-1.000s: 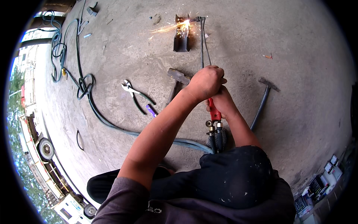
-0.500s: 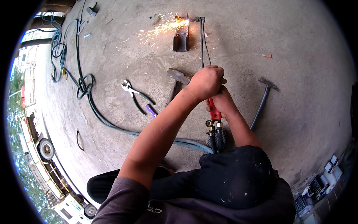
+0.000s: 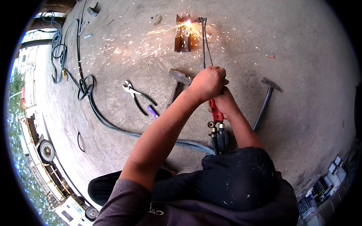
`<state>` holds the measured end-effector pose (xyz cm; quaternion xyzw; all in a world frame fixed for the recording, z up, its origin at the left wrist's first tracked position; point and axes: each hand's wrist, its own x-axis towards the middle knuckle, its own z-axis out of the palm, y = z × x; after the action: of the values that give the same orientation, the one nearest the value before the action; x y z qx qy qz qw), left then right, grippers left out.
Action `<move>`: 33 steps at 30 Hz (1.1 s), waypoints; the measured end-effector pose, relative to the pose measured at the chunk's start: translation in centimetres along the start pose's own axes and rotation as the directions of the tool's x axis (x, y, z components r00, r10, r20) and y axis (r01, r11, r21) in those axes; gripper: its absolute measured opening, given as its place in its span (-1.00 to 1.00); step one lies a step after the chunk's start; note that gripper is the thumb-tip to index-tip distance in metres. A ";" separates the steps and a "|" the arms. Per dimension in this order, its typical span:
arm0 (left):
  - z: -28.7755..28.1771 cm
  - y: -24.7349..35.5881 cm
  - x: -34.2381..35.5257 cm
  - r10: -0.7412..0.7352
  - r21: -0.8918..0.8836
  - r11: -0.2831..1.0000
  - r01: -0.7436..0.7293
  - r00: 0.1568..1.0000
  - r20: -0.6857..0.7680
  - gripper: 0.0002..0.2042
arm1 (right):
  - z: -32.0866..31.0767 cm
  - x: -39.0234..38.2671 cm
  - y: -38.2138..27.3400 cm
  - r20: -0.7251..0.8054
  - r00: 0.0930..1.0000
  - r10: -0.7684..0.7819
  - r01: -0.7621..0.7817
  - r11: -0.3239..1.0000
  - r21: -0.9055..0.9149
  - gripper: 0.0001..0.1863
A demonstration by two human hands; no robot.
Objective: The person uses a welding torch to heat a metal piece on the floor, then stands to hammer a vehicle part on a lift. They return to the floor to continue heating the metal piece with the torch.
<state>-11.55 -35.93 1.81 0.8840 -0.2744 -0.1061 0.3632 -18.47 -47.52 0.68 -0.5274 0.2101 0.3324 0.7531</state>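
Both my hands are closed on a cutting torch (image 3: 217, 113) with a red handle, brass fittings and two thin tubes running forward. My left hand (image 3: 208, 83) grips the front of it, ahead of my right hand (image 3: 223, 101), which wraps the red handle. At the far end, the bent torch head (image 3: 202, 19) meets the right side of a rusty steel channel piece (image 3: 182, 40) lying on the concrete. A bright glow sits at the contact point, and sparks spray over the floor to both sides. The glare hides the cut itself.
Left of my arms lie slip-joint pliers (image 3: 132, 90), a purple object (image 3: 152, 112) and a hammer (image 3: 180, 77). Another hammer (image 3: 270, 85) rests to the right. Hoses (image 3: 109, 126) run from the torch to a tangle far left. A truck (image 3: 47, 150) stands beyond the left edge.
Sparks that sprayed mainly leftward in a dense stream now scatter widely on both sides, and more of the channel's far part shows. My hands and the torch have barely moved.
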 end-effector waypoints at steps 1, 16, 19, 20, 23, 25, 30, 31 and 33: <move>0.0 0.0 0.0 -0.003 -0.001 1.000 0.003 1.000 0.002 -0.79 | 0.0 0.0 0.0 -0.002 1.000 0.001 -0.001 1.000 -0.002 -0.78; 0.0 0.0 0.0 -0.012 0.013 1.000 0.012 1.000 0.026 -0.79 | 0.0 -0.1 0.0 -0.012 1.000 -0.011 0.010 0.999 -0.031 -0.79; 0.0 0.1 -0.1 -0.031 0.032 0.999 0.030 0.998 0.049 -0.78 | 0.1 -0.2 -0.1 -0.017 1.000 -0.008 0.008 1.000 -0.029 -0.79; 0.1 0.1 -0.1 -0.018 0.019 1.000 0.018 1.000 0.024 -0.79 | 0.1 -0.2 -0.1 -0.020 1.000 -0.006 0.005 1.000 -0.028 -0.78; 0.3 -0.1 -0.2 -0.013 -0.005 1.000 0.013 1.000 0.003 -0.80 | 0.0 -0.2 0.0 -0.004 1.000 -0.006 0.006 1.000 -0.024 -0.78; 0.3 0.0 -0.2 -0.017 -0.008 1.000 0.017 1.000 0.006 -0.80 | 0.0 -0.2 0.1 -0.010 1.000 0.001 -0.001 1.000 -0.017 -0.78; 0.2 0.2 -0.2 -0.008 0.000 1.000 0.008 1.000 0.011 -0.80 | -0.2 -0.2 0.2 -0.011 1.000 0.000 0.000 1.000 -0.006 -0.78; 0.1 0.3 -0.2 -0.013 -0.001 1.000 0.013 1.000 0.013 -0.80 | -0.2 -0.2 0.2 -0.013 1.000 0.002 -0.002 1.000 -0.004 -0.78; 0.1 0.3 -0.2 -0.024 -0.001 1.000 0.024 1.000 0.017 -0.79 | -0.1 -0.3 0.2 -0.014 1.000 0.005 -0.005 1.000 0.001 -0.78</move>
<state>-11.91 -36.05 1.94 0.8860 -0.2667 -0.1180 0.3604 -18.79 -47.69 0.69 -0.5288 0.2168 0.3305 0.7511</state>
